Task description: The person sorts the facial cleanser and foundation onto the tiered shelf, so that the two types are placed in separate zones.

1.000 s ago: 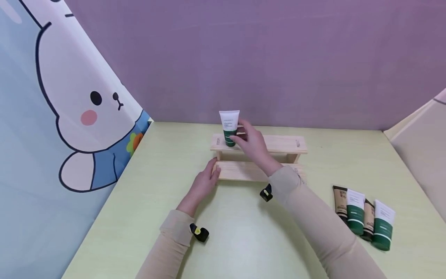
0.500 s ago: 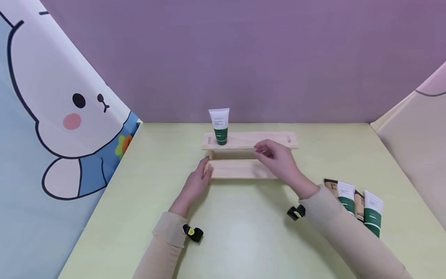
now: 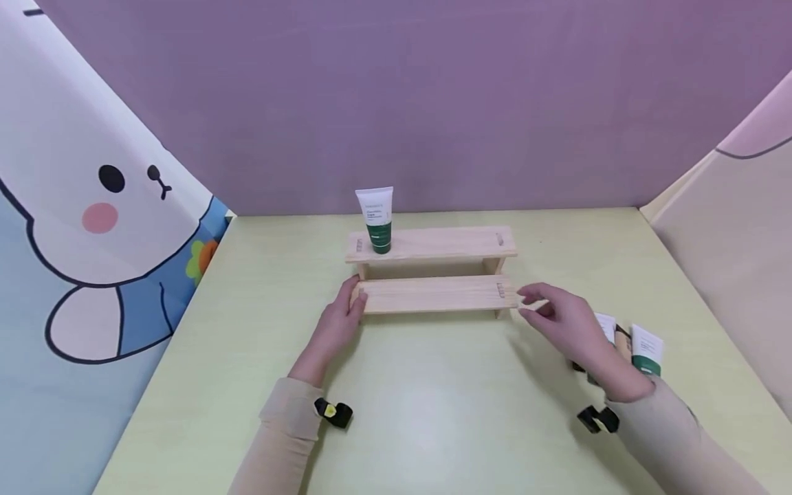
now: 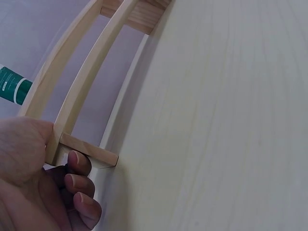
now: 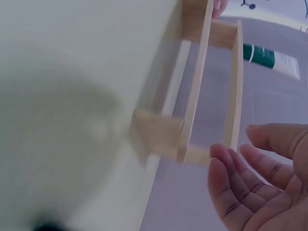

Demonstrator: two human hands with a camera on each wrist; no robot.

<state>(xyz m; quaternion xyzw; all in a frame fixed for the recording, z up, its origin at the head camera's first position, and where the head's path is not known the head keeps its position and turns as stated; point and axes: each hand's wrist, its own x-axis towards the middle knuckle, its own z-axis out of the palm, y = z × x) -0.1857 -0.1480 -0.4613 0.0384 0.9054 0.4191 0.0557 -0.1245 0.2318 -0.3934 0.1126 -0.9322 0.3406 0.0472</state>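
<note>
A two-tier wooden shelf [image 3: 433,294] stands on the table. On the left of its upper board, a white and green squeeze tube [image 3: 376,220] stands upright on its cap. My left hand [image 3: 336,323] grips the left end of the lower board, thumb on top; in the left wrist view its fingers [image 4: 81,185] curl beside the end support. Off the shelf's right end is my right hand [image 3: 566,323], holding nothing, fingers loosely bent. In the right wrist view its fingertips are close to the shelf's near end.
Several tubes lie at the right, partly hidden behind the right forearm, among them a white and green tube [image 3: 647,349] and a brown tube [image 3: 623,342]. A purple backdrop [image 3: 433,103] rises behind the table [image 3: 421,412]. A rabbit-print cloth [image 3: 80,275] hangs at the left.
My right hand has let go of the standing tube and moved right and down, past the shelf's right end. The tube stays on the upper board. My left hand keeps its hold.
</note>
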